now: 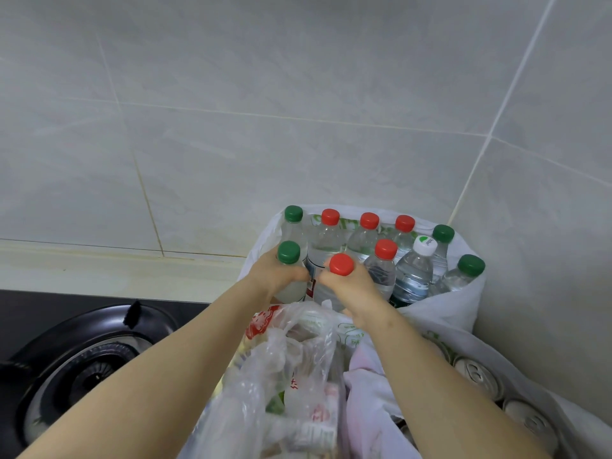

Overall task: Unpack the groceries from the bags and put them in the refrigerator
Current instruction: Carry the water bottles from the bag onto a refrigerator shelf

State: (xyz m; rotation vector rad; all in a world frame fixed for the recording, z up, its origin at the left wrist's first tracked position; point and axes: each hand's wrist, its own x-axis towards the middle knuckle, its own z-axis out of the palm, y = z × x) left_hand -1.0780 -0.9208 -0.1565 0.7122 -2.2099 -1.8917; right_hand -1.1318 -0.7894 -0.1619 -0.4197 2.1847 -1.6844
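A white plastic bag [443,313] stands in the tiled corner, packed with several upright water bottles with red, green and white caps. My left hand [275,271] grips a green-capped bottle [288,252] at the bag's front left. Beside it, my right hand [351,286] grips a red-capped bottle [341,265] just below its cap. A clear plastic bag [284,369] of packaged food sits nearer to me, under my forearms. No refrigerator is in view.
A black gas stove burner [89,366] lies at the lower left on the counter. Several silver cans [477,376] sit in a white bag at the lower right. Grey tiled walls [298,94] close off the back and right.
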